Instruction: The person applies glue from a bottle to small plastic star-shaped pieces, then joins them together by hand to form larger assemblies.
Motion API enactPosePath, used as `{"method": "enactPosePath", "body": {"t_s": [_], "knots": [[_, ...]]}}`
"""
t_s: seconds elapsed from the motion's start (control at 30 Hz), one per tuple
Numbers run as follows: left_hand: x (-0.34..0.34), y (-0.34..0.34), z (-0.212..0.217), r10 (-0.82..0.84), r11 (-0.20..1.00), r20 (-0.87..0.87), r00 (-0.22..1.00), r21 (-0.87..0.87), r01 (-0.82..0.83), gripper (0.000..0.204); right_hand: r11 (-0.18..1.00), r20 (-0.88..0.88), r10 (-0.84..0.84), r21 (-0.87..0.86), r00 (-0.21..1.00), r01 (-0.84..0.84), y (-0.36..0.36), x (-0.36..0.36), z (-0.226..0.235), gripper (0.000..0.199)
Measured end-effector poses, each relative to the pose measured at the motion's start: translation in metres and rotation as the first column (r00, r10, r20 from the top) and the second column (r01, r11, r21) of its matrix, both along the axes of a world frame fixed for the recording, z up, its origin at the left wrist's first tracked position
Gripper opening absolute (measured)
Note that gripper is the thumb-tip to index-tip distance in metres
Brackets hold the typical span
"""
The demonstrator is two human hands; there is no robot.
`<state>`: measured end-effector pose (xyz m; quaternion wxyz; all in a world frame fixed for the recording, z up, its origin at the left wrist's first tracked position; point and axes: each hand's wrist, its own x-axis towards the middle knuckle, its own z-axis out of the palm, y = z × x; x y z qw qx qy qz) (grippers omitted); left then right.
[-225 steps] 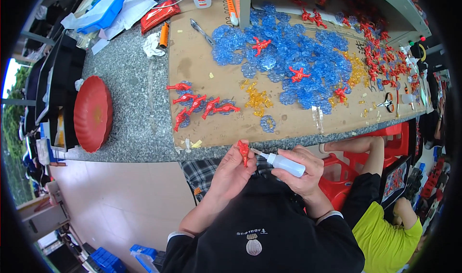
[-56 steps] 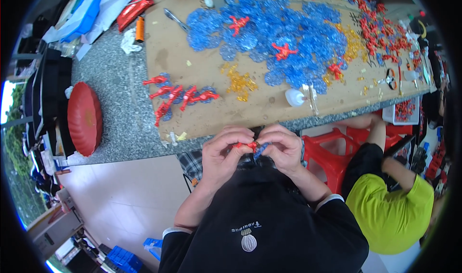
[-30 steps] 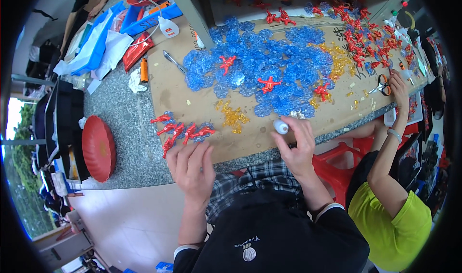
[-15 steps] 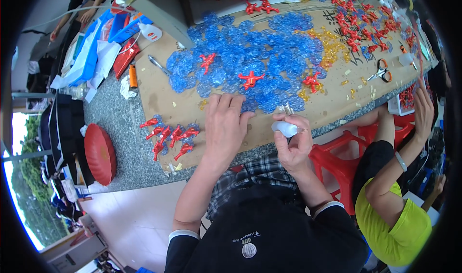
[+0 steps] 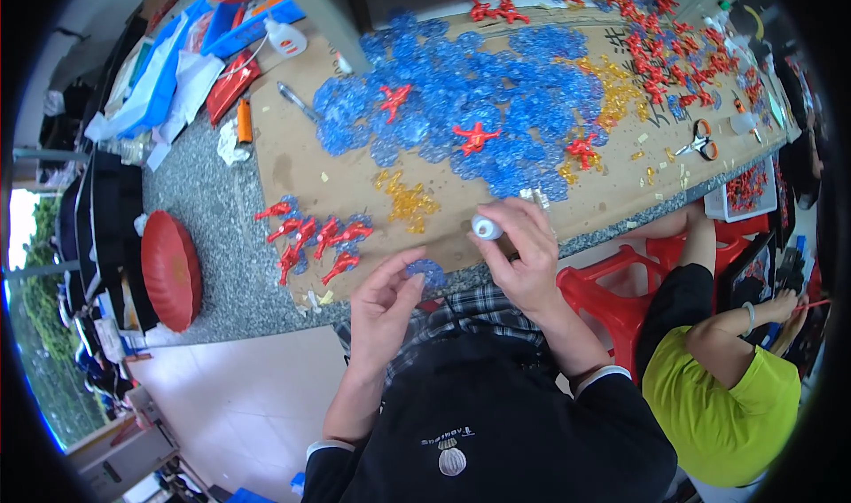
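Note:
My left hand [image 5: 383, 306] pinches a round clear blue plastic piece [image 5: 428, 274] at the table's front edge. In my right hand [image 5: 529, 264] is a small white squeeze bottle [image 5: 486, 227], its tip end facing up toward me. Ahead of both hands spreads a heap of clear blue plastic pieces [image 5: 443, 86], with a red figure [image 5: 476, 137] and a few more lying on top. A small pile of yellow clear pieces [image 5: 406, 202] lies just beyond my left hand. To the left, several red figures with blue pieces [image 5: 319, 237] stand grouped on the cardboard [image 5: 292, 166].
Left on the stone tabletop [image 5: 213, 264] are a red scalloped bowl [image 5: 171, 271], an orange lighter [image 5: 244, 120] and a blue tray [image 5: 168, 77]. Scissors [image 5: 703, 140] lie at the right. A co-worker in a yellow shirt [image 5: 722, 397] sits right, near a red stool [image 5: 612, 299].
My left hand has drawn back from the heap toward me with a blue piece, uncovering the yellow pile. My right hand has moved left and tilted the bottle's tip toward me.

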<state>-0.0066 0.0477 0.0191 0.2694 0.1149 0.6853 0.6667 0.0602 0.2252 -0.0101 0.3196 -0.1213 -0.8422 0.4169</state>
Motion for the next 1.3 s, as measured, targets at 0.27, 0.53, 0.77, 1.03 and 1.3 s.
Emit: {"method": "enactPosePath", "body": {"t_s": [0.27,0.53,0.77,1.03,1.3], "knots": [[0.006,-0.026,-0.011,0.112,0.934,0.402,0.909,0.269,-0.235,0.026,0.942,0.032,0.156,-0.306,0.987,-0.139,-0.027,0.028,0.015,0.040],[0.008,-0.036,-0.016,0.125,0.943,0.373,0.919,0.244,-0.227,0.029,0.951,0.029,0.308,0.012,0.951,-0.309,-0.028,0.021,0.038,0.041],[0.008,-0.034,-0.014,0.136,0.951,0.322,0.937,0.223,-0.215,0.028,0.947,0.044,0.320,0.005,0.946,-0.320,-0.032,0.018,0.031,0.040],[0.007,-0.032,-0.014,0.137,0.958,0.347,0.928,0.192,-0.213,0.028,0.943,0.078,0.332,-0.010,0.940,-0.332,-0.030,0.019,0.034,0.039],[0.008,-0.032,-0.016,0.137,0.952,0.339,0.931,0.215,-0.219,0.029,0.945,0.094,0.323,0.021,0.942,-0.326,-0.030,0.016,0.038,0.042]]}}
